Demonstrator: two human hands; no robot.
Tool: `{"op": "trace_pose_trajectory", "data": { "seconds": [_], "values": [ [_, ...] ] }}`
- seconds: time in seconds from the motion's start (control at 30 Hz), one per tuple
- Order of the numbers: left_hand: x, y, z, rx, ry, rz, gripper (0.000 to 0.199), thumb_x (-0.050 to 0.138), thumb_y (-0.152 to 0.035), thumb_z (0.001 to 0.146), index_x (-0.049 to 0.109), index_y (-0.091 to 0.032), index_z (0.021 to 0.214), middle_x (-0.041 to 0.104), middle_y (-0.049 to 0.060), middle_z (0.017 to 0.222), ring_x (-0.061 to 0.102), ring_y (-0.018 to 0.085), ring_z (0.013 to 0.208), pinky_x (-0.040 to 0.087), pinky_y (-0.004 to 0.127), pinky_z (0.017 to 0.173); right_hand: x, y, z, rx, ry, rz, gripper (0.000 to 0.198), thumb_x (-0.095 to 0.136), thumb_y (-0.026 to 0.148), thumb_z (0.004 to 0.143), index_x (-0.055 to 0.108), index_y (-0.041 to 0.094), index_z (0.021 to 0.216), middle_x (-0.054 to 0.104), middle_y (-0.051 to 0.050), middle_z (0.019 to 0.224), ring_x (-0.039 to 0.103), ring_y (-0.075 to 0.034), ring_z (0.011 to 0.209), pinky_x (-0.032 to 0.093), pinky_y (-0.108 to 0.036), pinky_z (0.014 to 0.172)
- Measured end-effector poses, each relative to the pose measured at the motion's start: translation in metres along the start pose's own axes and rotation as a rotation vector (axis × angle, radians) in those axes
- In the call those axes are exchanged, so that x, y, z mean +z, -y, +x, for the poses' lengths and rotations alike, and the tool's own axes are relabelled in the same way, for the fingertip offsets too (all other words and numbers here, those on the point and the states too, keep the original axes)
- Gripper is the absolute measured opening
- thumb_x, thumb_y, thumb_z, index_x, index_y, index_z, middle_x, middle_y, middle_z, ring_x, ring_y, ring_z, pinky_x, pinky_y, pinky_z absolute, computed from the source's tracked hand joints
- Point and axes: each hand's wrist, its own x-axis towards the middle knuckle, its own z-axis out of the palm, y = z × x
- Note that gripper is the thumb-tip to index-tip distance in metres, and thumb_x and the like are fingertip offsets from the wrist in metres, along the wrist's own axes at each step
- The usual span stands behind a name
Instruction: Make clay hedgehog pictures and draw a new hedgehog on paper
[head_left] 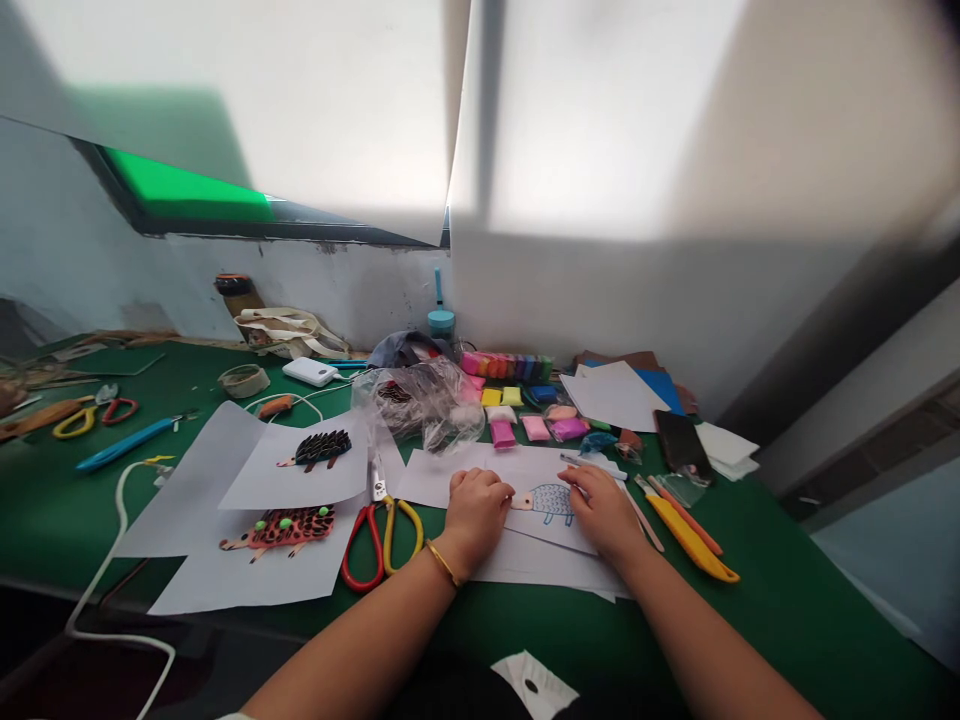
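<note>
A sheet of white paper [517, 462] lies in front of me with a blue-outlined hedgehog drawing [550, 500] on it; the animal's face is filled in a pale peach colour. My left hand [476, 515] rests on the paper at the snout end, fingers curled and closed. What its fingertips hold, if anything, is hidden. At the drawing's rear lies my right hand [604, 508], fingers apart and touching the paper, with nothing visible in them. More white sheets are stacked beneath. Scissors with red and yellow handles [382, 540] lie left of my left hand.
Two finished hedgehog pictures [322, 450] lie on the left. Behind the drawing are small packs of coloured clay [502, 433] and a crumpled plastic bag [427, 400]. To the right are a yellow cutter [690, 540] and a dark phone [682, 445]. A white cable [120, 530] crosses the left edge.
</note>
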Motion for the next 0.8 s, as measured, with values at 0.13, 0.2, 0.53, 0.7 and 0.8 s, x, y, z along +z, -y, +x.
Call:
{"op": "trace_pose_trajectory", "data": {
  "seconds": [0.13, 0.2, 0.53, 0.7, 0.8],
  "values": [
    [0.0013, -0.0003, -0.0002, 0.02, 0.015, 0.006, 0.014, 0.063, -0.02, 0.088, 0.073, -0.028, 0.092, 0.067, 0.0, 0.09, 0.055, 0.018, 0.091, 0.03, 0.039, 0.085, 0.001, -0.001, 0.0, -0.008, 0.007, -0.009, 0.033, 0.043, 0.017, 0.084, 0.07, 0.019, 0.103, 0.068, -0.008, 0.11, 0.058, -0.024, 0.111, 0.044, -0.043, 0.1],
    [0.0005, -0.0014, -0.0002, 0.022, 0.014, 0.032, 0.014, 0.062, -0.022, 0.089, 0.073, -0.029, 0.09, 0.066, 0.0, 0.091, 0.053, 0.019, 0.093, 0.03, 0.039, 0.085, 0.0012, -0.0012, -0.0001, -0.011, 0.01, -0.009, 0.033, 0.043, 0.017, 0.085, 0.07, 0.019, 0.103, 0.068, -0.008, 0.11, 0.058, -0.024, 0.111, 0.044, -0.044, 0.1],
    [0.0, -0.0027, 0.0021, -0.002, 0.049, 0.116, 0.015, 0.062, -0.03, 0.089, 0.074, -0.029, 0.08, 0.061, 0.001, 0.089, 0.047, 0.02, 0.091, 0.029, 0.04, 0.083, 0.002, -0.0015, 0.0, -0.005, 0.014, 0.012, 0.031, 0.044, 0.019, 0.085, 0.07, 0.02, 0.103, 0.069, -0.008, 0.11, 0.058, -0.024, 0.112, 0.044, -0.045, 0.102],
    [-0.0003, -0.0028, -0.0014, 0.031, 0.059, 0.116, 0.017, 0.059, -0.028, 0.091, 0.073, -0.029, 0.082, 0.061, 0.001, 0.088, 0.047, 0.02, 0.09, 0.028, 0.04, 0.083, 0.0024, -0.0022, -0.0001, -0.005, 0.02, 0.007, 0.031, 0.043, 0.02, 0.086, 0.07, 0.02, 0.103, 0.068, -0.008, 0.111, 0.057, -0.024, 0.113, 0.044, -0.044, 0.102],
    [-0.0017, -0.0039, -0.0049, 0.058, 0.045, 0.116, 0.019, 0.055, -0.025, 0.092, 0.072, -0.027, 0.083, 0.061, 0.002, 0.09, 0.046, 0.02, 0.091, 0.028, 0.04, 0.084, 0.0024, -0.0027, -0.0002, -0.013, 0.023, 0.003, 0.031, 0.044, 0.02, 0.086, 0.07, 0.02, 0.102, 0.069, -0.008, 0.11, 0.057, -0.024, 0.113, 0.043, -0.044, 0.102]
  ]
}}
